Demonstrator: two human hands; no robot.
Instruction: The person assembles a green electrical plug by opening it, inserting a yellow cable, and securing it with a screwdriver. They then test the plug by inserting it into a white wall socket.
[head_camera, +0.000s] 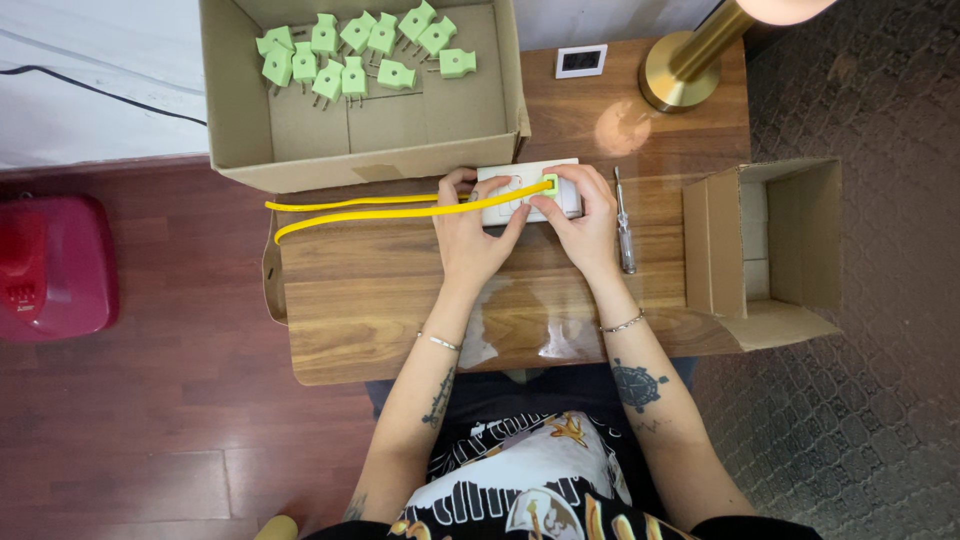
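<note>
- Both hands sit at the table's (400, 300) far edge; left hand (468, 235) steadies the white socket strip (527, 192), right hand (585, 222) pinches a green plug (549, 186) on its yellow cable (370, 209)
- Plug looks seated; roughly 12 green plugs (355, 55) wait in the open box (240, 120)
- Screwdriver (624, 225) lies untouched beside the right hand

You are working on a white power strip (528, 194), lying flat near the far edge of the wooden table, its long side running left to right. A green plug (549, 186) is sitting in one of its sockets, right of centre. A yellow cable (370, 209) is trailing left from that plug, doubling back in a long narrow loop.
</note>
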